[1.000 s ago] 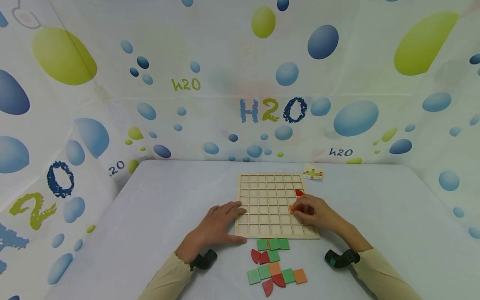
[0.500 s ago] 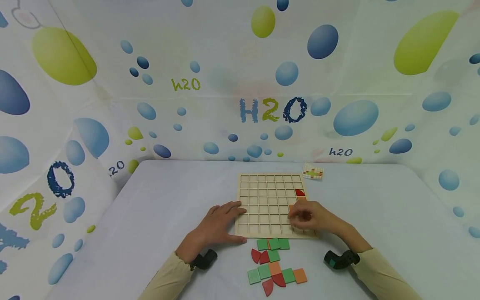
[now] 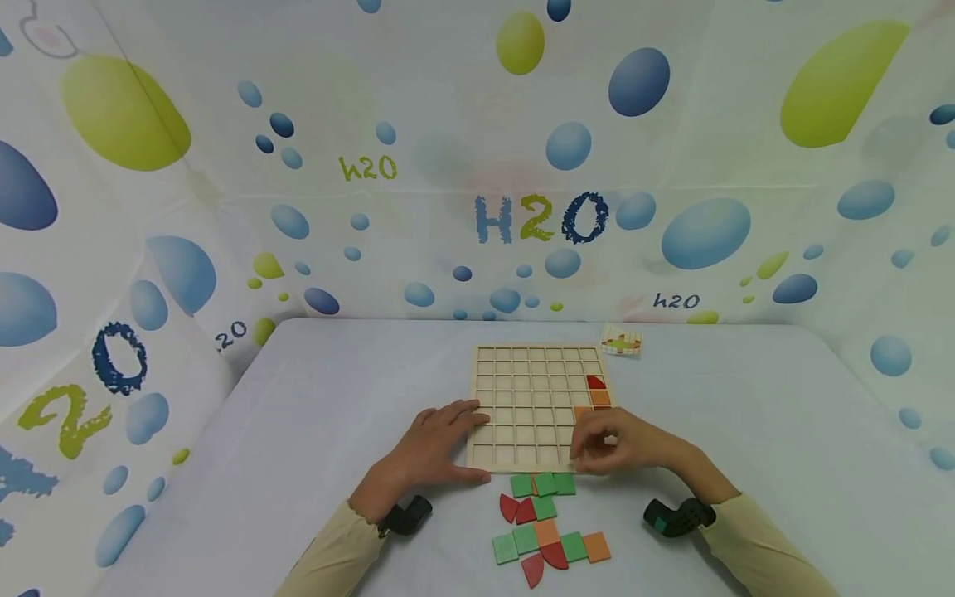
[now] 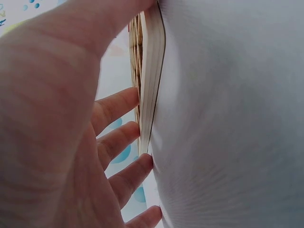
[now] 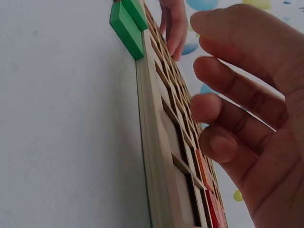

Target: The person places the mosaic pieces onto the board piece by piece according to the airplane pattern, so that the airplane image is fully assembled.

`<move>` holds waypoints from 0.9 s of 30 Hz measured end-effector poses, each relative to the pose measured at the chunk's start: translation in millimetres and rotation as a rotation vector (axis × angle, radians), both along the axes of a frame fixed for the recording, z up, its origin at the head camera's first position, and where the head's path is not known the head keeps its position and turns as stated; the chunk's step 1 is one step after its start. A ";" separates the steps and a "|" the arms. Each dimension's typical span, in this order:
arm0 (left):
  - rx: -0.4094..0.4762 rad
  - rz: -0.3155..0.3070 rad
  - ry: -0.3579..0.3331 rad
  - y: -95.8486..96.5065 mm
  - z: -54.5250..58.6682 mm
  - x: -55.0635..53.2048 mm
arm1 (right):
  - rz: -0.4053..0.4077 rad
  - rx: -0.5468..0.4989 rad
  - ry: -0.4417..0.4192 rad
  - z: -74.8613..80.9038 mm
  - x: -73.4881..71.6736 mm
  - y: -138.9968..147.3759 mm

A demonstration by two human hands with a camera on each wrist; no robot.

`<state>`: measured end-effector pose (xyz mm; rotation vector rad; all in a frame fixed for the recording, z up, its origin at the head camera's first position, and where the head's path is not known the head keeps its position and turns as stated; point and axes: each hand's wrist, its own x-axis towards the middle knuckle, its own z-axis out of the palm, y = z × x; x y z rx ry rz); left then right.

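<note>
A wooden grid board (image 3: 522, 414) lies on the white table. My left hand (image 3: 442, 448) rests at its left edge with fingers spread; in the left wrist view the fingertips (image 4: 130, 130) touch the board's side. Over the board's near right corner hovers my right hand (image 3: 622, 439), its fingers loosely bent and nothing between them in the right wrist view. Near the board's right side sit a red quarter-circle tile (image 3: 595, 382) and an orange square tile (image 3: 600, 397). Another orange tile (image 3: 582, 412) shows just beyond the right fingers, partly hidden.
Several loose tiles lie in front of the board: green squares (image 3: 505, 548), orange squares (image 3: 596, 546) and red quarter circles (image 3: 533, 570). One green tile (image 5: 127, 33) is right at the board's near edge. A small pattern card (image 3: 622, 342) lies beyond the far right corner.
My right hand has moved off the orange tile toward the near edge of the board, leaving that tile in its cell. My left hand has stayed in place.
</note>
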<state>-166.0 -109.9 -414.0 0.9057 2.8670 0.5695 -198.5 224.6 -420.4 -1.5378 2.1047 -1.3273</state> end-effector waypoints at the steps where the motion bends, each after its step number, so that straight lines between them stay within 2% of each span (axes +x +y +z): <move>1: 0.000 0.000 0.000 0.0 0.2 0.1 | 0.027 0.000 -0.015 -0.1 -0.4 0.2; 6: 0.003 0.002 -0.009 0.3 1.0 0.2 | 0.106 0.016 -0.138 4.2 2.6 -1.0; 11: 0.005 0.002 -0.016 0.5 0.8 0.0 | 0.156 0.043 -0.214 7.4 8.0 -3.0; 13: 0.006 0.001 -0.013 0.2 0.2 -0.2 | 0.175 0.071 -0.234 8.9 9.8 -3.5; 19: 0.009 0.001 -0.009 -0.5 -1.4 -0.9 | 0.245 0.235 -0.381 16.6 13.8 -4.7; 27: 0.008 0.002 -0.011 -0.6 -0.9 -0.9 | 0.375 0.283 -0.453 17.3 17.0 -8.2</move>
